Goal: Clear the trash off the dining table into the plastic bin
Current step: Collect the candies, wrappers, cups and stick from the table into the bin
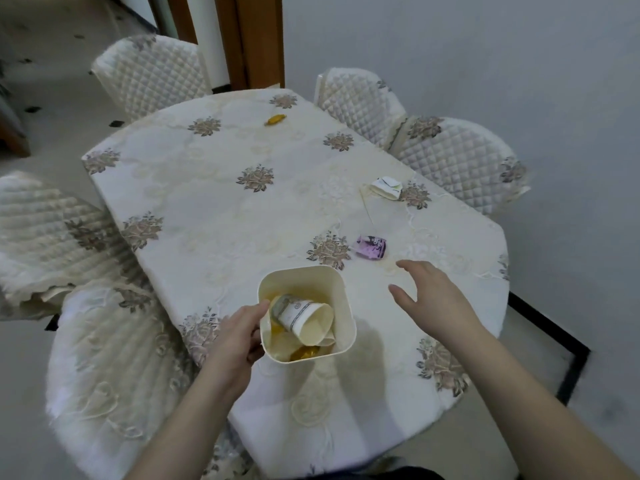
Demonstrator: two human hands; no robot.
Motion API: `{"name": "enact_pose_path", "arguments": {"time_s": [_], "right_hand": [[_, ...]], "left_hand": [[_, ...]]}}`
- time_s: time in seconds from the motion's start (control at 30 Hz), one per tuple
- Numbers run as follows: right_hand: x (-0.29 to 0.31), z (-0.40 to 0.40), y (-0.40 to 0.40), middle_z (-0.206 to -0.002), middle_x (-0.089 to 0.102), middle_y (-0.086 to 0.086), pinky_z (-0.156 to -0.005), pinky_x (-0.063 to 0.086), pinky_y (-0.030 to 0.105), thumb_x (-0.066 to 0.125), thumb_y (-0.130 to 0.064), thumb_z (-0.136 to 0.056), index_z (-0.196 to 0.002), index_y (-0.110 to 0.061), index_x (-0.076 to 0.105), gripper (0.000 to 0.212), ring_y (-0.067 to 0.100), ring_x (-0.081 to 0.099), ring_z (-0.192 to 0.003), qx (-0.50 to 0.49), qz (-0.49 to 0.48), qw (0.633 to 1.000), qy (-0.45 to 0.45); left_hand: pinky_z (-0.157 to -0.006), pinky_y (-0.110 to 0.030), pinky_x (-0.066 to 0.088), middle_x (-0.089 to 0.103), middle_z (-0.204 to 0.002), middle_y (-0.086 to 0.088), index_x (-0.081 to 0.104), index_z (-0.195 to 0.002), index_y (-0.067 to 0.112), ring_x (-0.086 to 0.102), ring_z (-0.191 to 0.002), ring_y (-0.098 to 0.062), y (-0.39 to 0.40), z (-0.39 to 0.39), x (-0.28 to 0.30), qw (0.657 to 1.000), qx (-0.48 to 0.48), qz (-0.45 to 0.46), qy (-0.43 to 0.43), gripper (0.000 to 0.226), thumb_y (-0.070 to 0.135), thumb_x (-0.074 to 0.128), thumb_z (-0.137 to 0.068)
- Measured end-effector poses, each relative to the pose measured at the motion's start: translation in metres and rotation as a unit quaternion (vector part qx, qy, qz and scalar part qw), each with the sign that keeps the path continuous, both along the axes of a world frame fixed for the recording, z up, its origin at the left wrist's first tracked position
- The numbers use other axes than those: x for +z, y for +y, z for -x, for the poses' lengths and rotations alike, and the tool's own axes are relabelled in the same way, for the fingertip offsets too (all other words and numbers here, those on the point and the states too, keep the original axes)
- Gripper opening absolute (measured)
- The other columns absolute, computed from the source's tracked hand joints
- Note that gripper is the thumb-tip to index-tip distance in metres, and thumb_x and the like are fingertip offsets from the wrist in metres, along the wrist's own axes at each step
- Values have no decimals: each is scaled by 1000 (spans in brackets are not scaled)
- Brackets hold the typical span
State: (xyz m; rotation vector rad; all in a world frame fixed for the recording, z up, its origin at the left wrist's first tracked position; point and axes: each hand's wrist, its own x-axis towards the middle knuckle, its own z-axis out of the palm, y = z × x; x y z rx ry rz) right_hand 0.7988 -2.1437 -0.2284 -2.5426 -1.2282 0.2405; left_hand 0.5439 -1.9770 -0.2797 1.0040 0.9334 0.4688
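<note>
Trash is what I am after, and some of it sits on the dining table (214, 209) now. My left hand (235, 344) grips the near-left rim of the plastic bin (341, 292), thumb hooked just inside. The bin stands on the table, right beside that hand. Inside it I see a paper cup (304, 317) on its side and some yellow bits under it.

My right hand (433, 303) is open and holds nothing. Its fingers are spread and point away from me. Just past the fingertips lies a purple wrapper (371, 247). Farther beyond it is a white crumpled paper (386, 187). Far off, past the bin and away from both hands, sits a small yellow wrapper (275, 119).

I think the purple one comes next. It looks thin and light, so my fingers could push it away and not pick it up. The cloth could bunch up if I press hard. The yellow one is a long reach for me. If I lean that way, my arm could bump the bin and tip it, and the cup could roll out.
</note>
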Motion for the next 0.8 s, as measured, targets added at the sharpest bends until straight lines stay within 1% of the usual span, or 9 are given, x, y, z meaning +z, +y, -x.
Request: {"name": "enact_pose_path", "arguments": {"time_s": [0.07, 0.17, 0.33, 0.5, 0.63, 0.7, 0.8], "right_hand": [[-4, -10, -1, -137, 50, 3, -99, 40, 37, 56, -36, -92, -138, -18, 45, 50, 25, 47, -124, 4, 15, 1000, 0], [-14, -32, 2, -139, 48, 4, -96, 41, 37, 58, -31, -92, -139, -19, 43, 50, 26, 47, -122, 16, 38, 999, 4], [-38, -71, 21, -138, 47, 6, -94, 43, 39, 58, -31, -91, -140, -20, 40, 53, 29, 48, -121, 55, 59, 997, 8], [-66, -118, 54, -138, 46, 8, -93, 44, 42, 56, -33, -90, -141, -18, 38, 56, 30, 48, -120, 110, 82, 990, 17], [-96, -150, 84, -146, 37, 8, -96, 41, 40, 56, -33, -89, -146, -19, 30, 65, 31, 43, -124, 142, 104, 984, 22], [-111, -159, 98, -149, 32, 7, -98, 39, 42, 56, -31, -87, -147, -21, 26, 68, 31, 39, -127, 159, 114, 980, 22], [-132, -169, 117, -152, 27, 7, -101, 37, 44, 56, -27, -84, -147, -25, 26, 69, 31, 35, -132, 190, 123, 974, 14]], "left_hand": [[-42, -24, 20, 30, -50, 6, 42, -66, 22, 26, -43, -10, -1, -10, -1, 1000, 13, 15, 6, 33, 43, 66, -72], [-38, -22, 24, 31, -48, 8, 43, -66, 20, 27, -41, -9, -5, -28, -2, 999, 22, 26, 12, 31, 36, 64, -82], [-37, -20, 24, 33, -47, 8, 49, -56, 23, 27, -39, -8, -8, -56, 0, 1000, 22, -3, 21, 33, 46, 72, -61], [-37, -21, 25, 33, -46, 8, 49, -52, 25, 29, -40, -9, -20, -91, -3, 996, 83, 15, 30, 33, 49, 70, -60], [-39, -20, 26, 33, -47, 8, 46, -63, 19, 29, -41, -8, -32, -116, -6, 992, 120, 28, 35, 38, 49, 70, -61], [-40, -21, 26, 33, -47, 8, 47, -62, 20, 30, -41, -8, -38, -125, -6, 990, 136, 27, 41, 37, 48, 71, -61], [-40, -20, 34, 34, -47, 8, 50, -58, 23, 34, -41, -9, -45, -132, -8, 986, 159, 26, 41, 33, 48, 71, -62]]}}
